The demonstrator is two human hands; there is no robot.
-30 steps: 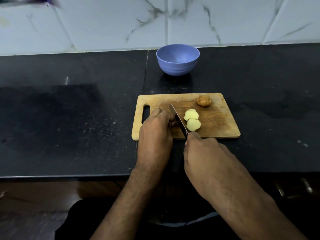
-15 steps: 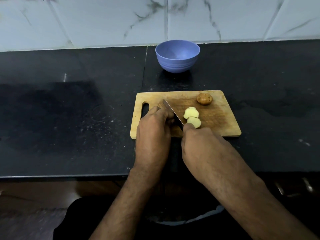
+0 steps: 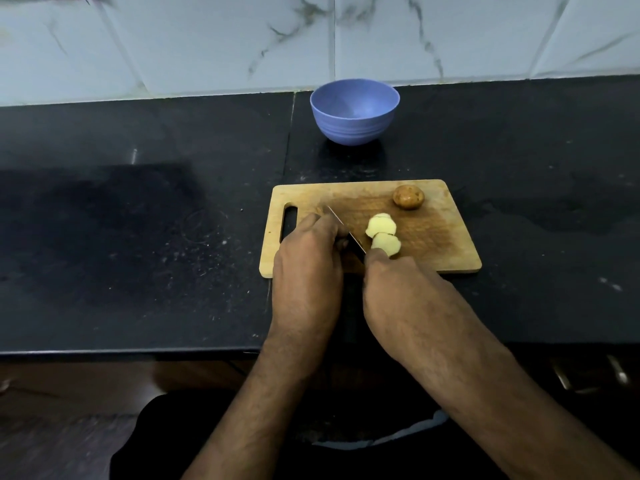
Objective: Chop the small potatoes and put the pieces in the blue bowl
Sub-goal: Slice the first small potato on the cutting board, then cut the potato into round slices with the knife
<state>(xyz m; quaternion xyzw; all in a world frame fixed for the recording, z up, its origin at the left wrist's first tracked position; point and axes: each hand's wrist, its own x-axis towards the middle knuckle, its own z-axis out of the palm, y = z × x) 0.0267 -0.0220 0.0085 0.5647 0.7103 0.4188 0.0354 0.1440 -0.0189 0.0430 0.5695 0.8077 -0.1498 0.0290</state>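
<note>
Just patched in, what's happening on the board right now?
A person is chopping potatoes on the wooden cutting board. The right hand holds the knife, its blade down by the left hand, which is curled over what is being cut. Two pale cut pieces lie beside the blade, and one whole potato waits at the far edge. The blue bowl behind looks empty.

A black stone bench point(image 3: 138, 220) is stretching across the view, its glossy top speckled with pale crumbs and dust and carrying dull smears. A thin seam point(image 3: 289, 133) is running from front to back through the slab. Behind it, a wall point(image 3: 207, 39) of large white tiles with grey marble veining is rising, its grout lines showing. Below the front edge, a brownish floor point(image 3: 69, 410) is lying in shadow.
</note>
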